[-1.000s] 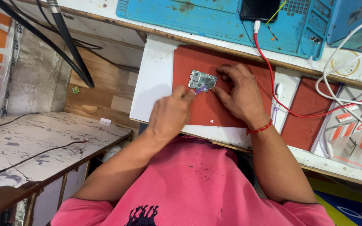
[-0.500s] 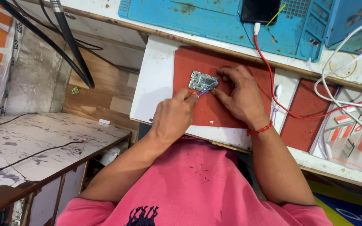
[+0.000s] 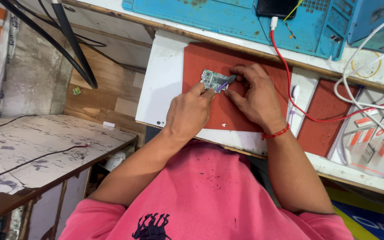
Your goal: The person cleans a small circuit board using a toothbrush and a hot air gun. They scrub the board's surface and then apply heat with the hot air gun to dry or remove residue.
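A small green-grey circuit board [image 3: 212, 79] lies on a red mat [image 3: 245, 58] on the white bench. My left hand [image 3: 190, 111] pinches a thin purple tool [image 3: 221, 86] whose tip touches the board's right side. My right hand [image 3: 255, 95], with a red thread around the wrist, grips the board's right edge with its fingertips, by a small grey part [image 3: 231, 79].
A blue work mat [image 3: 227, 20] with a black phone [image 3: 276, 6] lies behind the red mat. A red cable [image 3: 290, 80] and white cables [image 3: 370, 71] run at the right, over a second red mat [image 3: 321, 115]. A lower marbled table [image 3: 32, 146] stands at the left.
My left hand has moved up and right, bringing the purple tool onto the board. My right hand has stayed at the board's edge.
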